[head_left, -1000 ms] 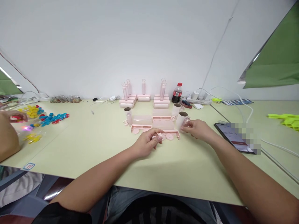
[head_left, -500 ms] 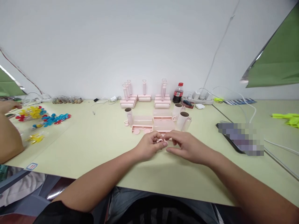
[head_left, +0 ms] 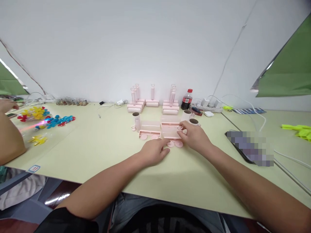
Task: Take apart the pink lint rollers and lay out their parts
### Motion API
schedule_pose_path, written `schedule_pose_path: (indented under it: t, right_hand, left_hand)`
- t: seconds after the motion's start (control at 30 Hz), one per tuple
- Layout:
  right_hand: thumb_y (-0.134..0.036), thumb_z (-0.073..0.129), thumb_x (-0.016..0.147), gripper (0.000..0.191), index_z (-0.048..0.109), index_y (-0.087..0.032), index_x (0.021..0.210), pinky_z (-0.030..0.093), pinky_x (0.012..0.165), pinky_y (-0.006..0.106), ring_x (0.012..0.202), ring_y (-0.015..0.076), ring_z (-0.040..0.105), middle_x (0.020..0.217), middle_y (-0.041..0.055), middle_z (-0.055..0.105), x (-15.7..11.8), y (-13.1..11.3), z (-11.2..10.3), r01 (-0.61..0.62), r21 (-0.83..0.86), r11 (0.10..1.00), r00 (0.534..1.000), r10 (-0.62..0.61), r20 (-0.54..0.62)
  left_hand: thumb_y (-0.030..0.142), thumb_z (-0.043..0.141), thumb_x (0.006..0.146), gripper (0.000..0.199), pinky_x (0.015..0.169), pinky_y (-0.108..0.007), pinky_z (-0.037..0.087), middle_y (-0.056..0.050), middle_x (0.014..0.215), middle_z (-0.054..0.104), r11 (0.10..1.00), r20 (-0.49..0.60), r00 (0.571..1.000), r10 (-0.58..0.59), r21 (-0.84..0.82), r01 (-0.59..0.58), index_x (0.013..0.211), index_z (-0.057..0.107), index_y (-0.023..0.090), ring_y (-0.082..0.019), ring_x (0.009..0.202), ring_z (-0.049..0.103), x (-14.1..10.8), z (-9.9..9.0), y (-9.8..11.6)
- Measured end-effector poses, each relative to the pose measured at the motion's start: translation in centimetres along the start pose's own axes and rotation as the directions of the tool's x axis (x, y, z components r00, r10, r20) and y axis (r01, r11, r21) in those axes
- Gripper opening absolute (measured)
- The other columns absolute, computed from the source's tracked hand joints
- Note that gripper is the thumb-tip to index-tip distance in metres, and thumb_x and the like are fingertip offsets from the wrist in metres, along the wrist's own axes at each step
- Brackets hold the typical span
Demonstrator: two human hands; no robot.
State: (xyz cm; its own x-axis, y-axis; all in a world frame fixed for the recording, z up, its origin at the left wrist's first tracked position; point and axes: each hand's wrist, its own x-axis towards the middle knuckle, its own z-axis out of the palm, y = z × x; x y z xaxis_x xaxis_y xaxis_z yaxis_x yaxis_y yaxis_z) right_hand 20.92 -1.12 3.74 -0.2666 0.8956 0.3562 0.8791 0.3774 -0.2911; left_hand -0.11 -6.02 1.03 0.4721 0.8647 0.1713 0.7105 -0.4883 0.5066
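Observation:
My left hand [head_left: 153, 152] rests low over the table, its thumb apart from its fingers, with nothing visible in it. Its fingertips reach the pink discs [head_left: 178, 143] lying in front of the right-hand pink case. My right hand [head_left: 198, 137] has thumb and forefinger at a small pink part [head_left: 180, 127], over the right side of an open pink case [head_left: 167, 124]. Another pink case [head_left: 143, 132] with discs before it lies to the left. White cardboard-cored rolls [head_left: 136, 118] stand at both sides; my right hand partly hides one [head_left: 193, 121].
Pink roller pieces with upright handles [head_left: 153, 92] stand along the wall beside a cola bottle [head_left: 187, 99]. A power strip [head_left: 209, 108] and cables lie behind, a phone [head_left: 245, 147] at right. Another person's arm [head_left: 11, 137] is at left near colourful plastic pieces [head_left: 39, 113].
My hands have separated. The left has loosened from the small pink part it held and sits slightly lower; the right has moved up and forward to the case. The view shifted slightly.

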Motion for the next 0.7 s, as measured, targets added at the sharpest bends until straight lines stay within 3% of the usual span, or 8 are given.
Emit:
schedule_pose_path:
  t: [0.17,0.33,0.43,0.53,0.6,0.7]
  right_hand:
    - [-0.028,0.051,0.087,0.022,0.057,-0.02,0.106,0.031,0.056,0.029,0.079,0.0269,0.063,0.091,0.0109,0.072,2.2,-0.9,0.5,-0.059,-0.198,0.978,0.992,0.08,0.097]
    - [-0.03,0.05,0.088,0.03,0.056,-0.018,0.115,0.032,0.057,0.029,0.08,0.0269,0.063,0.091,0.013,0.072,2.6,-1.4,0.2,-0.106,-0.237,0.966,0.98,0.141,0.138]
    - [-0.032,0.048,0.09,0.033,0.054,-0.017,0.119,0.035,0.06,0.029,0.081,0.0263,0.064,0.095,0.0117,0.072,1.2,-1.5,-0.4,-0.074,-0.176,0.982,0.995,0.083,0.048]
    - [-0.03,0.045,0.091,0.021,0.058,-0.019,0.104,0.037,0.062,0.029,0.078,0.0222,0.063,0.097,0.008,0.071,-0.9,-1.2,-1.1,0.032,-0.105,0.994,0.999,-0.035,-0.023]
    - [-0.029,0.043,0.091,0.018,0.058,-0.02,0.091,0.037,0.061,0.029,0.074,0.0205,0.062,0.091,0.0063,0.07,-2.3,-0.6,-1.4,0.077,-0.121,0.99,0.997,-0.077,0.007]
    - [-0.029,0.041,0.091,0.021,0.058,-0.021,0.08,0.035,0.058,0.029,0.068,0.0197,0.059,0.08,0.0049,0.068,-3.7,0.4,-1.6,0.054,-0.166,0.985,0.99,-0.031,0.137]
  left_hand:
    - [0.037,0.048,0.088,0.041,0.066,-0.033,0.043,-0.009,0.093,0.07,0.993,0.031,1.0,0.003,0.114,-0.006,0.123,0.06,0.02,-0.027,0.083,0.063,0.4,0.3,-0.4]
    - [0.036,0.047,0.089,0.036,0.062,-0.032,0.041,-0.008,0.094,0.07,0.992,0.015,1.0,0.01,0.128,-0.012,0.116,0.063,0.02,-0.025,0.079,0.063,0.4,0.0,-0.6]
    - [0.036,0.047,0.089,0.033,0.059,-0.031,0.039,-0.007,0.091,0.071,0.994,0.0,1.0,0.021,0.108,-0.021,0.114,0.063,0.02,-0.023,0.076,0.062,0.4,-0.4,-0.4]
    - [0.035,0.044,0.091,0.032,0.062,-0.031,0.039,-0.007,0.092,0.071,0.993,-0.012,0.999,0.035,0.111,-0.034,0.112,0.064,0.021,-0.023,0.078,0.062,0.4,-0.8,-0.4]
    - [0.033,0.042,0.092,0.032,0.064,-0.031,0.041,-0.007,0.094,0.071,0.991,-0.01,0.999,0.038,0.131,-0.036,0.112,0.065,0.021,-0.024,0.081,0.063,0.5,-1.0,-0.5]
    - [0.028,0.044,0.09,0.031,0.064,-0.031,0.042,-0.008,0.095,0.071,0.984,0.025,0.999,0.023,0.174,-0.027,0.11,0.066,0.022,-0.025,0.083,0.064,0.5,-1.0,-0.6]
